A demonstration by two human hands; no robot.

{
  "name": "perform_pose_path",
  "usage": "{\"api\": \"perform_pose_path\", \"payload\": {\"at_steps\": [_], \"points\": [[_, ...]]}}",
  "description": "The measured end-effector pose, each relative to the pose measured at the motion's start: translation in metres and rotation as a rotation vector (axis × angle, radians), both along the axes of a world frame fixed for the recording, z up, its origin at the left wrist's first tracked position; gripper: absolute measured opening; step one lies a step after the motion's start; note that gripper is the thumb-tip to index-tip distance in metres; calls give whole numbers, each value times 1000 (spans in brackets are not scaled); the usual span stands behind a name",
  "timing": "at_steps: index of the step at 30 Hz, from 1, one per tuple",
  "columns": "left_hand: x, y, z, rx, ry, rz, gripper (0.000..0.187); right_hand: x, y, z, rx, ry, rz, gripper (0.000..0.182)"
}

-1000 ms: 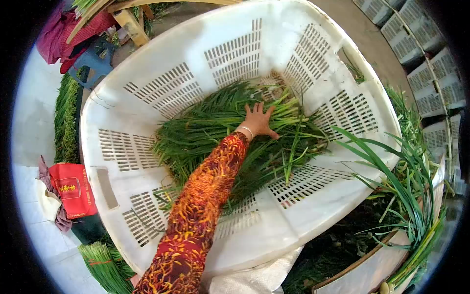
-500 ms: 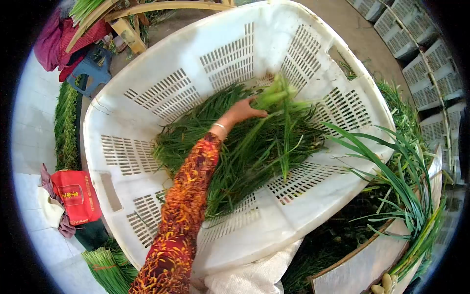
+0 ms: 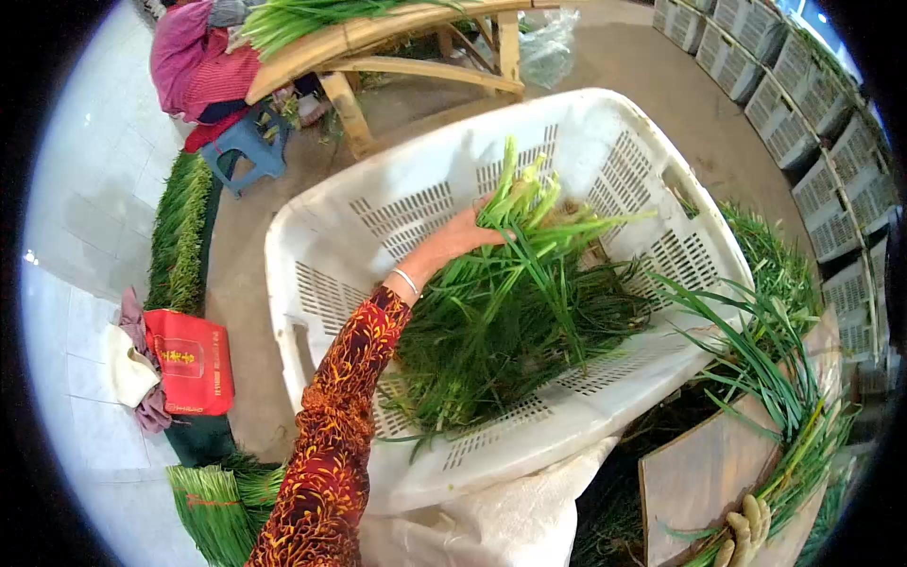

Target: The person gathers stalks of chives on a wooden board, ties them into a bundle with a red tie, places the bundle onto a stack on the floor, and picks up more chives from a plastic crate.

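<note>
My left hand point(image 3: 463, 234), with a white bangle at the wrist and a red-orange patterned sleeve, reaches into a large white slotted plastic basket point(image 3: 326, 210). Its fingers are closed around a bunch of leafy green stalks point(image 3: 534, 213), pale ends upward. Beneath it lies a heap of loose dark green leaves point(image 3: 482, 350) in the basket. At the lower right edge, my right hand point(image 3: 746, 531), apparently in a beige glove, has its fingers curled over long green stalks point(image 3: 789, 472). These stalks lie along a wooden board point(image 3: 709, 468); part of that hand is cut off.
A wooden bench point(image 3: 378, 28) bearing greens stands behind, with a seated person point(image 3: 203, 66) and a blue stool point(image 3: 248, 151). To the left are a red bag point(image 3: 194, 364) and tied green bundles point(image 3: 210, 510). White crates point(image 3: 784, 132) line the right; a white sack point(image 3: 501, 524) lies below the basket.
My left hand has raised the bunch of leafy stalks higher off the heap. The view has shifted, showing more of the bench and floor behind; more of the gloved right hand shows.
</note>
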State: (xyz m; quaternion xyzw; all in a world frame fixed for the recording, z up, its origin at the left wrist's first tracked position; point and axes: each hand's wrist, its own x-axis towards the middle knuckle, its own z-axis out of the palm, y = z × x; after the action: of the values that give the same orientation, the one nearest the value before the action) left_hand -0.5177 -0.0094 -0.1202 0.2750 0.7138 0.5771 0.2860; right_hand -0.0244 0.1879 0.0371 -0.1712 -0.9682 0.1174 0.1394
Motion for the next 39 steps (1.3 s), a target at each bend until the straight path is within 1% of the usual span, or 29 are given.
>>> {"api": "perform_pose_path", "payload": {"at_steps": [3,4,5,7,9,10,11,12,13,15,16,17,19,20,21,23,24,25,26,27,28,30,31,32,33,35,36,37,39], "points": [[14,-17,27,-14,11,43,66,4,2,1,-1,12,38,29],[11,-26,23,-2,-23,-11,67,17,11,-10,0,5,10,30],[15,-34,25,0,-23,-10,67,29,14,-18,2,-5,-18,32],[27,-48,31,0,-43,-12,68,17,-4,-11,41,1,-113,27],[46,-59,36,23,-36,31,67,19,2,-8,30,-47,-44,26],[52,-63,36,14,-55,36,68,10,-11,11,112,-185,-82,24],[57,-67,35,4,-73,41,70,3,-23,27,283,-223,-83,30],[56,-72,28,-14,-85,5,71,-2,-25,34,325,-162,-74,37],[65,-76,35,-15,-90,-3,71,-8,-26,42,366,-103,-65,46],[85,-81,54,-105,-59,132,67,-51,-72,82,24,-21,-20,42],[81,-85,41,-57,-24,75,64,-76,-91,90,-91,-76,63,40],[78,-87,30,-48,-22,65,64,-101,-106,93,-202,-125,148,39],[74,-89,20,-29,55,29,63,-149,-126,71,-379,-254,170,46],[79,-91,31,-75,29,4,65,-177,-130,53,-266,-348,125,53],[85,-93,40,-64,36,7,65,-205,-129,34,-155,-441,83,60],[92,-99,50,27,-19,-39,66,-254,-117,-5,-161,-596,-87,79],[90,-101,47,14,-33,-64,73,-271,-103,-37,-265,-513,-66,83],[90,-103,44,13,-33,-63,73,-283,-91,-66,-367,-429,-44,88],[91,-105,41,-13,-52,-56,76,-292,-87,-98,-684,-271,100,84],[91,-106,39,-41,-67,-48,80,-298,-87,-116,-995,-99,249,82],[90,-106,37,-45,-69,-46,80,-305,-100,-120,-1321,-56,349,77],[94,-105,32,16,-76,-173,82,-327,-114,-150,-1977,-58,406,68],[100,-106,40,43,-84,-237,84,-316,-131,-127,-1533,-14,444,67],[106,-108,50,-104,-88,-215,88,-310,-143,-107,-1479,-46,377,56],[105,-112,39,-111,-97,-213,88,-311,-144,-114,-1488,-54,373,56],[100,-116,15,-148,74,-195,94,-312,-142,-133,-1432,-76,349,52],[105,-118,20,-98,44,-184,98,-309,-143,-136,-1397,-26,339,46],[110,-119,25,-101,43,-187,98,-308,-144,-140,-1401,-24,337,46],[120,-116,37,-57,113,-192,100,-307,-148,-139,-1309,-81,314,41]]}}
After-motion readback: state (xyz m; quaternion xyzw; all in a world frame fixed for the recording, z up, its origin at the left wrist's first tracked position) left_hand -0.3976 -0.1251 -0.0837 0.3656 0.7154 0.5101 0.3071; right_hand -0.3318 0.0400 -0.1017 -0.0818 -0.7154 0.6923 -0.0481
